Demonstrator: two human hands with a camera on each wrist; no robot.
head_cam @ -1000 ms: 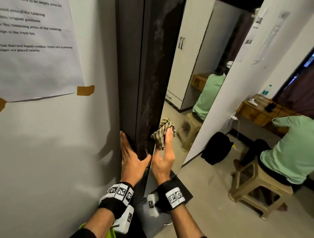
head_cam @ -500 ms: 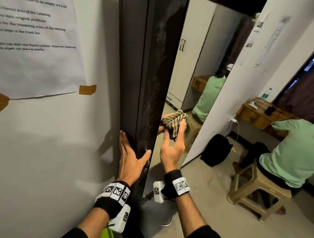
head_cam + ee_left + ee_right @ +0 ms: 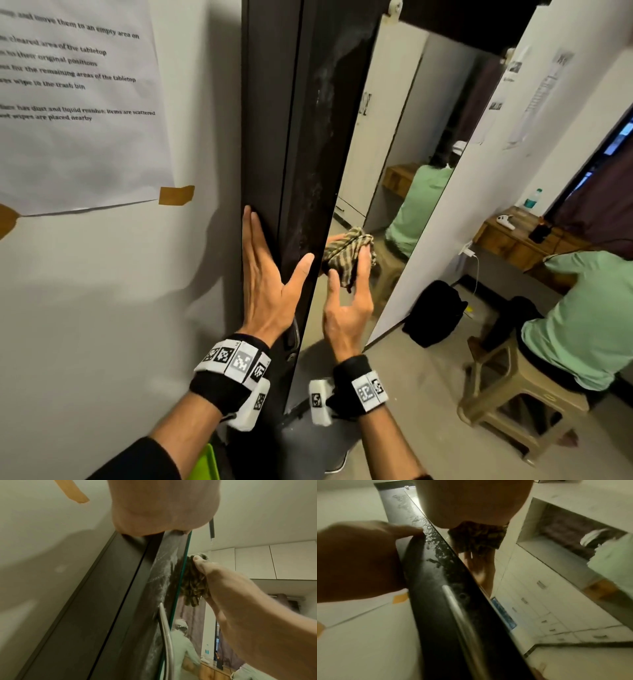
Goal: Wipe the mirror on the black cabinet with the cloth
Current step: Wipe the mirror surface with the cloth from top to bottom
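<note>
A tall mirror [image 3: 394,154] is fixed to the door of the black cabinet [image 3: 270,102], whose dark front strip shows white smears. My right hand [image 3: 347,274] holds a bunched checked cloth [image 3: 346,240] against the mirror's left part, thumb on one side and fingers on the other. In the left wrist view the cloth [image 3: 192,585] sits under the right hand [image 3: 223,582], right at the glass edge. My left hand [image 3: 274,263] lies flat on the cabinet's side edge, fingers straight, thumb spread onto the door front. The right wrist view shows the cloth [image 3: 477,536] on the mirror [image 3: 530,588].
A metal door handle [image 3: 294,334] sits just below my left hand. A printed sheet [image 3: 78,102] is taped to the wall on the left. At the right a person in a green shirt [image 3: 582,318] sits on a plastic stool [image 3: 507,394], near a black backpack [image 3: 435,311] and a wooden desk [image 3: 507,236].
My right hand has carried the cloth a little higher and rightward on the mirror. My left hand has slid up the cabinet edge, staying flat.
</note>
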